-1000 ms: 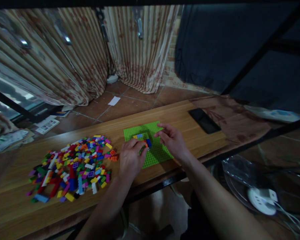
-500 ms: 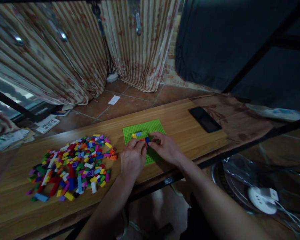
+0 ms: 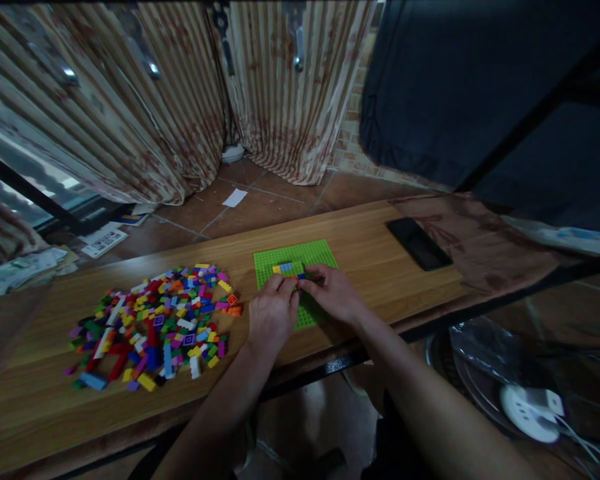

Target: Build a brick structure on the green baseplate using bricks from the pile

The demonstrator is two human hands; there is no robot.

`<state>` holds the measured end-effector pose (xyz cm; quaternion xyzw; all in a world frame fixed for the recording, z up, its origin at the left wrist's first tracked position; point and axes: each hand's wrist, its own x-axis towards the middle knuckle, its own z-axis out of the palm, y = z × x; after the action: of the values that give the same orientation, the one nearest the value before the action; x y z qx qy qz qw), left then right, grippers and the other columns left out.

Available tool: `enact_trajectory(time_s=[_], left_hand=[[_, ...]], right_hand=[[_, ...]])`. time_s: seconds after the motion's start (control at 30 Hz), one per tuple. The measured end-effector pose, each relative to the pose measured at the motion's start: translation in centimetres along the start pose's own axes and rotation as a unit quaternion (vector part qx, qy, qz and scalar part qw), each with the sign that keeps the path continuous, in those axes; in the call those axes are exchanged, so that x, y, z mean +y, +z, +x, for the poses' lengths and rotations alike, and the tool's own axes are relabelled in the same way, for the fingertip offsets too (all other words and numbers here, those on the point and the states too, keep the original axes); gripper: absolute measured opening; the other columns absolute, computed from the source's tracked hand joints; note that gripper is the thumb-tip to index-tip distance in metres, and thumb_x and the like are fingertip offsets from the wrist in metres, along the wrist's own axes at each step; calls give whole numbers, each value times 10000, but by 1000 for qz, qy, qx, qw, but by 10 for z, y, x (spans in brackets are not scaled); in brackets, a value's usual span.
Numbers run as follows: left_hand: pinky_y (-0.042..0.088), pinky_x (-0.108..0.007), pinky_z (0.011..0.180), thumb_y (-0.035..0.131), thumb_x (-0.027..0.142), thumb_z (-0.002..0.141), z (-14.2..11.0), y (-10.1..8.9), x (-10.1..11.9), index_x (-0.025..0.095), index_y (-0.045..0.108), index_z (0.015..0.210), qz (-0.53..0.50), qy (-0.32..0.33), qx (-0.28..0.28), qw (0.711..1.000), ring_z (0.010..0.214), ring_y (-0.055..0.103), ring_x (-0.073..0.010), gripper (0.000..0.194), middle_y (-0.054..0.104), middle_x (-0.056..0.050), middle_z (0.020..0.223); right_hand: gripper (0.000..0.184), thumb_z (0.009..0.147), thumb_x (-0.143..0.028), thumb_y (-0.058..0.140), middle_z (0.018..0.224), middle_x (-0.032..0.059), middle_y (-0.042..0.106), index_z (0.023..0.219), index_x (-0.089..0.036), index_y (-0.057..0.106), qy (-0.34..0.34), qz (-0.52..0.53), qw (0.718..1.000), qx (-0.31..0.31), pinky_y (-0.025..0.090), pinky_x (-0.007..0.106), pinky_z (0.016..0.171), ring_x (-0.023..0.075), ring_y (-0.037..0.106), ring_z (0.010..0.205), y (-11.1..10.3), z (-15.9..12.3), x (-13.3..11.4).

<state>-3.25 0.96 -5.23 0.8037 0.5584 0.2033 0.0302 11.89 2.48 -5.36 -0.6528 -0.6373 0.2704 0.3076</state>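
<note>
A green studded baseplate [image 3: 310,251] lies on the wooden table, with a yellow brick [image 3: 277,269] and a light blue brick [image 3: 286,267] side by side on it. Over the plate's middle, my right hand [image 3: 333,291] pinches a dark blue brick [image 3: 301,276] between thumb and fingers. My left hand [image 3: 273,312] comes in from the left, its fingers closed on an orange-red brick [image 3: 294,277] that touches the blue one. Both fingertips nearly meet, and they hide much of these small bricks.
Left of the plate spreads a large pile of mixed bricks [image 3: 150,327]. A black phone [image 3: 419,243] lies on the right part of the table [image 3: 365,233], near a brown cloth [image 3: 500,240]. A white power strip [image 3: 530,413] sits below at the right.
The view has shifted a little, so everything appears slightly further right. Both hands stay together over the plate; the dark blue brick now sits lower between the fingertips.
</note>
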Motion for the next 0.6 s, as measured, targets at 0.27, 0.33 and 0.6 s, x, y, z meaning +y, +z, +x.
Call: enact_trajectory(time_s=[0.27,0.33,0.6], left_hand=[[471,-284,684,504,262,893,0,0,0,234,644,1043,-31,-11,-2,999,870,615,-192,207,640,-46,988],[469,-281,679,492,273,902,0,1,-1,234,645,1036,-38,-11,-4,999,861,614,-188,207,641,-45,987],[464,-263,684,455,297,928,0,2,-3,233,654,983,-42,0,-6,999,848,612,-167,217,637,-41,970]], right_hand=[[311,811,-348,646,874,74,730,1066,-174,681,2,-14,1000,-7,490,330,690,196,654,725,-1,1,-4],[298,810,-356,646,868,67,729,1048,-182,686,0,-15,1000,-4,490,334,692,197,651,725,0,1,-3],[308,823,-355,636,917,89,731,1054,-158,685,3,-5,1000,-15,499,358,752,221,666,817,-2,1,-3]])
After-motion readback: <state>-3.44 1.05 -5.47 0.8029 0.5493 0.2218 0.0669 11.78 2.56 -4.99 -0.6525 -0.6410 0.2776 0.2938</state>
